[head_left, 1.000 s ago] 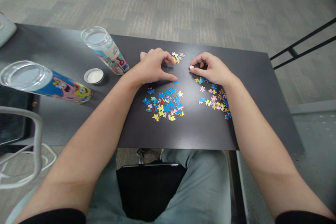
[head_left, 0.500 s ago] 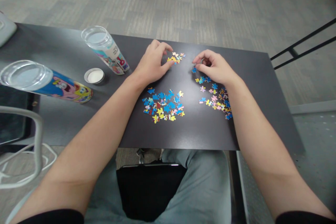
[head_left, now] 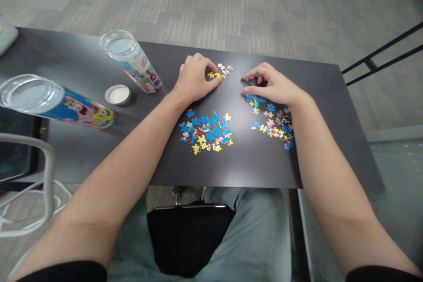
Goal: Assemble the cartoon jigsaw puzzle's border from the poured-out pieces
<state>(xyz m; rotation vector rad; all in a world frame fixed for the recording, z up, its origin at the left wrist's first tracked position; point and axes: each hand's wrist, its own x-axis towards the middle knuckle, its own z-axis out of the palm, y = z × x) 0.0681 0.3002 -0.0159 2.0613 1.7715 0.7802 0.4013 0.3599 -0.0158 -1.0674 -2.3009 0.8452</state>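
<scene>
The left hand (head_left: 194, 78), thumb and forefinger parted, met the small pile (head_left: 225, 71), where light fingertips suited; the right hand (head_left: 273, 83), fingers spread, neared the right pile (head_left: 270, 122).

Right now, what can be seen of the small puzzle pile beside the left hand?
The puzzle pile is a loose scatter of small, thin pieces with knobbed edges, mostly yellow and pale peach, with some light blue. They look like printed card. It lies on the dark table, near the far edge. The left hand curves around its left side, fingertips at the yellow pieces; whether they touch is unclear.
</scene>
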